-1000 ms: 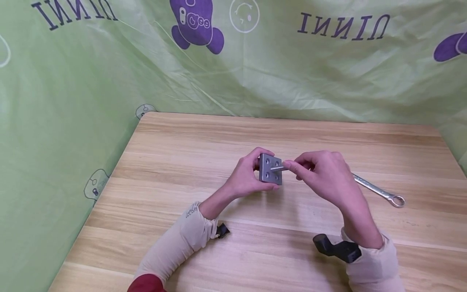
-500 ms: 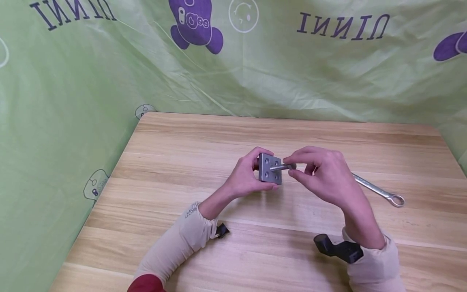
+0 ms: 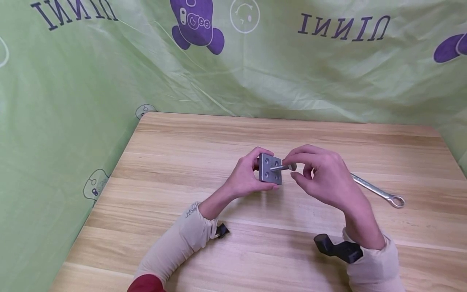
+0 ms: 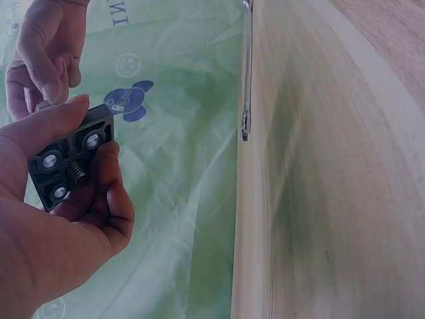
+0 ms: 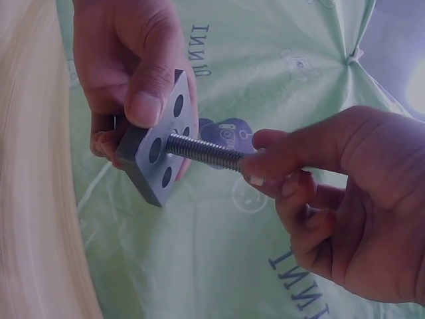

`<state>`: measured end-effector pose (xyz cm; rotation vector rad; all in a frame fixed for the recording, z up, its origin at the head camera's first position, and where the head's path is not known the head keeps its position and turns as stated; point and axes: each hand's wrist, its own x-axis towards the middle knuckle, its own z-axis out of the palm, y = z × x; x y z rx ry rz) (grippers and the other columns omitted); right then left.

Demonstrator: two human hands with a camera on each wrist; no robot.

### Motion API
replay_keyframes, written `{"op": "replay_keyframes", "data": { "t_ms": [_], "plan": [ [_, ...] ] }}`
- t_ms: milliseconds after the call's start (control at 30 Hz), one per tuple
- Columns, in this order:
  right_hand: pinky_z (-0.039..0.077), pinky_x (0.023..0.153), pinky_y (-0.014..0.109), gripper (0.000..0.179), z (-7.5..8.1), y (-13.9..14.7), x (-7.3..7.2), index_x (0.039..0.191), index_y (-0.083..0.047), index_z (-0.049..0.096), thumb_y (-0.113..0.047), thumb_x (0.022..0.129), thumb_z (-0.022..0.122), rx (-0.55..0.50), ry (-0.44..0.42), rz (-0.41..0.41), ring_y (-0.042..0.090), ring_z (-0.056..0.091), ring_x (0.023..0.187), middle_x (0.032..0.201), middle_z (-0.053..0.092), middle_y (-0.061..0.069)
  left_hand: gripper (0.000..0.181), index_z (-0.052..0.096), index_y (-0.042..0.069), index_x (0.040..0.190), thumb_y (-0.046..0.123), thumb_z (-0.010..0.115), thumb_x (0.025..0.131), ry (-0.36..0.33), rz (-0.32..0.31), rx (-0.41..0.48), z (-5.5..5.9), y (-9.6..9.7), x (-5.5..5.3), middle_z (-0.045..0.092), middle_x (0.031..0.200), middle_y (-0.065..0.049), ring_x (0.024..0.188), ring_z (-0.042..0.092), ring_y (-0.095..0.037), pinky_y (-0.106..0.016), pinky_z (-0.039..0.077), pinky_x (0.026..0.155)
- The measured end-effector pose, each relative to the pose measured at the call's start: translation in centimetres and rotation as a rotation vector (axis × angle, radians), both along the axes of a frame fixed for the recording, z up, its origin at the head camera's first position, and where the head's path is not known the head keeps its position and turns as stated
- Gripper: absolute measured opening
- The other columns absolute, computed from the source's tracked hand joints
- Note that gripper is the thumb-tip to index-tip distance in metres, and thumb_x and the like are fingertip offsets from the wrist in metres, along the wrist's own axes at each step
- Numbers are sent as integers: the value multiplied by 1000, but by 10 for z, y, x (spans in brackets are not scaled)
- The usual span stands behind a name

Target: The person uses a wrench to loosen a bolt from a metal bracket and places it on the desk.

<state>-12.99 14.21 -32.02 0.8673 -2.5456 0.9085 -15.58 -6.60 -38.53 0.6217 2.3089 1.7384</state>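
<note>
My left hand grips a small dark grey square plate by its edges, above the table. The plate has a hole near each corner. A threaded bolt passes through its middle, and the bolt's threaded tip sticks out of the ribbed back face, among shiny round metal inserts. To the right, my right hand is at the bolt's head end, thumb and fingers around it. In the right wrist view, the thumb hides the bolt head; in the head view, the head shows between index finger and thumb.
A combination wrench lies on the wooden table, right of my right hand and partly behind it. Green printed cloth hangs behind the table and along its left side. Black wrist mounts stick out from both sleeves.
The right fingers have shifted around the bolt's end and spread, so the bolt head, earlier hidden, now shows in the head view. The left hand and plate have hardly moved.
</note>
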Motion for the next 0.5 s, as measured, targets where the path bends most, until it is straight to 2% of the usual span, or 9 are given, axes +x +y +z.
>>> {"op": "replay_keyframes", "data": {
  "t_ms": [133, 233, 367, 433, 500],
  "plan": [
    [36, 52, 14, 34, 0, 2, 0, 104, -15, 72, -8, 72, 80, 30, -5, -18, -3, 47, 55, 97, 72, -1, 73, 50, 6, 125, 4, 87, 63, 1, 6, -14, 0, 0, 0, 69, 107, -16, 83, 67, -13, -40, 53, 83],
    [36, 50, 15, 34, 1, 2, -1, 106, -14, 71, -17, 74, 82, 25, -32, -48, -1, 46, 53, 98, 73, 1, 73, 49, 5, 126, 5, 87, 63, 2, 7, -20, 0, 0, 0, 70, 107, -16, 82, 67, -13, -36, 52, 84],
    [36, 48, 20, 28, 5, 2, -1, 107, -13, 72, -26, 83, 76, 24, -138, -125, 5, 42, 51, 92, 74, 1, 72, 50, 7, 125, 4, 87, 63, -7, 15, -20, 0, 1, -1, 70, 107, -15, 83, 67, -14, -37, 53, 84],
    [36, 49, 23, 23, 8, 2, -1, 104, -15, 73, -32, 90, 68, 32, -217, -176, 9, 44, 53, 88, 74, 1, 72, 50, 7, 125, 3, 87, 63, -10, 18, -14, 1, 1, -1, 70, 107, -16, 84, 68, -15, -40, 54, 84],
    [37, 51, 25, 27, 9, 2, -1, 100, -17, 74, -40, 94, 60, 48, -289, -224, 13, 49, 57, 82, 74, 0, 72, 50, 8, 125, 3, 87, 63, -12, 23, -13, 1, 1, -1, 70, 107, -16, 83, 68, -16, -42, 54, 84]
  ]
}}
